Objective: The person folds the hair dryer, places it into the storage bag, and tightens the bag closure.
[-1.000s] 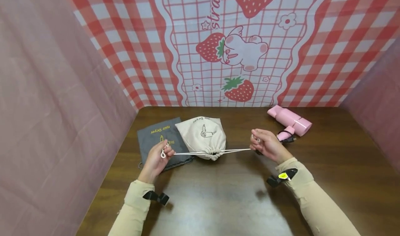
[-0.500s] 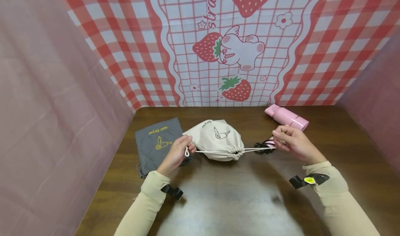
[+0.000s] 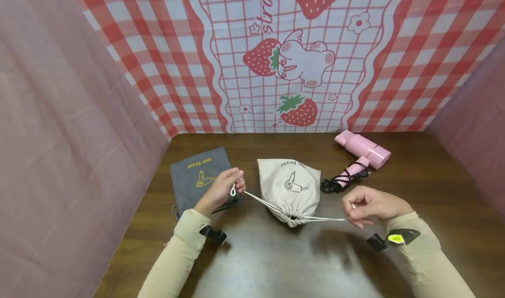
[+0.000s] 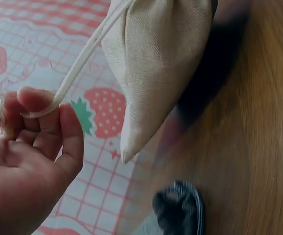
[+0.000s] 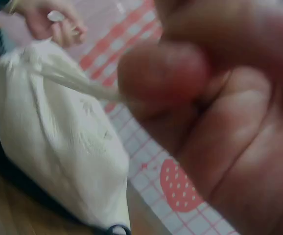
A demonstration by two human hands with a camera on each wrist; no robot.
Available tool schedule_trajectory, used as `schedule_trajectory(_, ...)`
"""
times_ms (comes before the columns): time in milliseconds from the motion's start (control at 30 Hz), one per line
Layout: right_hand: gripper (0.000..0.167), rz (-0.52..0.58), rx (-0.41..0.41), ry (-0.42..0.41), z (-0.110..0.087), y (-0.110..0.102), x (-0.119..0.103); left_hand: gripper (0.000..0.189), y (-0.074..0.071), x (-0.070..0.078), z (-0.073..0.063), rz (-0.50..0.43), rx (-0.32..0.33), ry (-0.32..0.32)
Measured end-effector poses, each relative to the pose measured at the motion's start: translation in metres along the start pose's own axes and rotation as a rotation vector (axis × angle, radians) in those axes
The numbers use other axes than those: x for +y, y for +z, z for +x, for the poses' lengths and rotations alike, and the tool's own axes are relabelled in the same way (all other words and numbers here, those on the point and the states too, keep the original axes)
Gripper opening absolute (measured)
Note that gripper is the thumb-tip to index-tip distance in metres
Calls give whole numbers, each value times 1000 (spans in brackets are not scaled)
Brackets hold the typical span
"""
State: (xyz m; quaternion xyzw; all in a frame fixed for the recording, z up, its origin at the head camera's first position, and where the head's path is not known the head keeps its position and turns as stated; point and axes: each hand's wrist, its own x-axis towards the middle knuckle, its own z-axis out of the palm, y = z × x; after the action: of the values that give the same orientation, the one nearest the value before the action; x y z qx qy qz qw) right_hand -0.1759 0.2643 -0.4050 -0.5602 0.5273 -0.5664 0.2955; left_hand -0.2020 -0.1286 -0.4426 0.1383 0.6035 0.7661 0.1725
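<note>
A cream drawstring bag [image 3: 301, 188] printed with a hair dryer drawing hangs between my hands, its mouth gathered nearly closed and pointing toward me. My left hand [image 3: 222, 187] grips the white drawstring [image 4: 80, 63] on the left side, with a loop of cord poking out below the fingers. On the other side, my right hand [image 3: 372, 206] pinches the opposite drawstring [image 5: 78, 83] between thumb and fingers. Both cords are stretched out from the bag's mouth. Whatever is inside the bag is hidden, though it bulges.
A grey drawstring bag [image 3: 185, 171] with yellow print lies flat at the left, partly behind my left hand. At the back right lies a pink hair dryer [image 3: 364, 149], its black cord [image 3: 333, 185] wound around the handle. A strawberry-print cloth [image 3: 276, 109] hangs behind the table [image 3: 260, 263].
Both hands and the bag first shifted right. Then my right hand dropped nearer to me, and the bag swung round so its mouth points down toward me. Both cords stayed held.
</note>
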Motion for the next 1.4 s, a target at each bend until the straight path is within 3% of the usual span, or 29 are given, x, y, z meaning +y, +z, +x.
schedule_trajectory(100,23,-68,191,231,3,-5,12,35,-7,-4,6,6,54,-5)
schedule_trajectory(200,27,-222,394,428,6,-15,22,35,-12,-8,12,26,118,-4)
schedule_trajectory(400,30,-536,617,583,12,-42,40,36,-14,-15,27,68,212,-10)
schedule_trajectory(533,29,-715,702,624,12,-61,48,37,-13,-17,38,117,223,-13)
schedule_trajectory(633,29,-777,785,618,10,-73,52,38,-18,-19,46,108,250,-17)
schedule_trajectory(767,31,-726,887,601,6,-82,53,38,-25,-20,54,73,275,-33)
schedule_trajectory(967,31,-552,957,624,9,-91,53,35,-30,-21,55,75,258,-48)
schedule_trajectory(1100,31,-476,994,605,16,-97,55,35,-34,-22,50,164,227,-50)
schedule_trajectory(1200,31,-482,1032,579,18,-101,57,33,-37,-21,48,248,216,-52)
schedule_trajectory(1400,31,-540,1204,580,9,-104,64,31,-42,-17,49,266,350,-80)
